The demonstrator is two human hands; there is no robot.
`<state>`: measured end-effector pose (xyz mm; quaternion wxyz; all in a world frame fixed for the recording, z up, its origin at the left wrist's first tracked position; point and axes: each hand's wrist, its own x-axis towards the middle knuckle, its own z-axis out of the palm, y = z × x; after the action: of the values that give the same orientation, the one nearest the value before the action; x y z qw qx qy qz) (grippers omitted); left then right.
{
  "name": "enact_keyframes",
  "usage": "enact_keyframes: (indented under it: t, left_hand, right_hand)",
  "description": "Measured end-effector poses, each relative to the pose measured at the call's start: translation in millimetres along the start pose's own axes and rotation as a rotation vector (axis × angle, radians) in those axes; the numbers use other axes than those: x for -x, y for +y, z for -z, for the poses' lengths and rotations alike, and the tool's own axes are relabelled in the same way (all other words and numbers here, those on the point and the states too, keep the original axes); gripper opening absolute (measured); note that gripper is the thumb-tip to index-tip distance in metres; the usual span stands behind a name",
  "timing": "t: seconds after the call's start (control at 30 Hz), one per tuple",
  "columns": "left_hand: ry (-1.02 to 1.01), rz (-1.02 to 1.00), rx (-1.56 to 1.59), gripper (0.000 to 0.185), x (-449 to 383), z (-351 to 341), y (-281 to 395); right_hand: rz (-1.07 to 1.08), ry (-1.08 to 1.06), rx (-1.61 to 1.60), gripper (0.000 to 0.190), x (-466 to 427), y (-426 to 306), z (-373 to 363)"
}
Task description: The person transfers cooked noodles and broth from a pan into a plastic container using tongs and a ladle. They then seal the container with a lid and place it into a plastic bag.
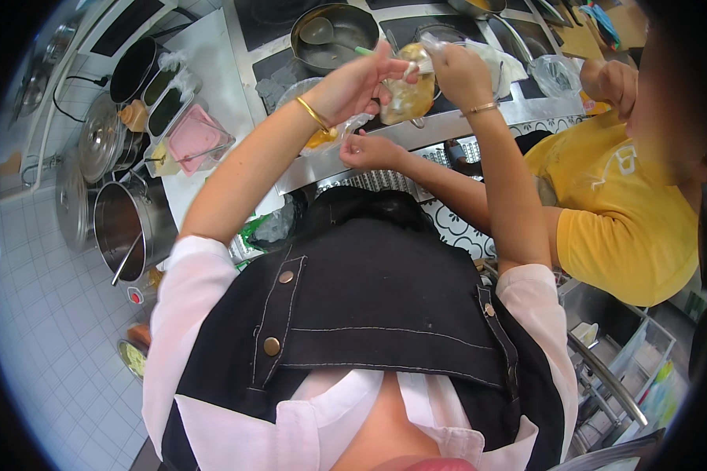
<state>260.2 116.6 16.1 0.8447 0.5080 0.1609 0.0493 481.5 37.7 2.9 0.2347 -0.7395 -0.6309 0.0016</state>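
A clear plastic bag [409, 97] with yellowish food and liquid inside hangs over the front edge of the stove. Its gathered top is pinched in my right hand [462, 76]. My left hand [362, 85], with a gold bangle at the wrist, is beside the bag with its fingers apart. One fingertip reaches the bag's neck; whether it presses on it I cannot tell. Below my left hand, a co-worker's hand [374, 152] is at the edge of another clear bag [324, 140] with orange-yellow contents.
A wok [334, 53] with a ladle [317, 30] sits on the stove beyond my hands. On the left counter are a pink tray [194, 138] and dark containers [168, 112], with a steel stockpot [124, 229] nearer me. A co-worker in a yellow shirt [636, 218] stands close on the right.
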Motion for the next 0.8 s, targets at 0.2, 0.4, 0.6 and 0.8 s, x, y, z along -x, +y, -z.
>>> enact_keyframes:
  t: [0.2, 0.4, 0.6, 0.8]
  left_hand:
    - [-0.006, 0.021, -0.12, 0.108, -52, -25, -7]
    - [-0.071, 0.209, 0.383, 0.101, -115, -56, 6]
    - [-0.092, 0.158, 0.663, 0.085, -202, -70, -13]
    - [-0.076, 0.187, 0.481, 0.081, -288, -110, -35]
  right_hand:
    - [-0.219, 0.143, -0.38, 0.019, 23, 7, 22]
    - [0.0, 0.345, -0.16, 0.013, 44, 45, 22]
    - [-0.029, 0.289, 0.062, 0.014, 67, 81, 45]
    - [-0.606, 0.549, -0.502, 0.027, 64, 185, 45]
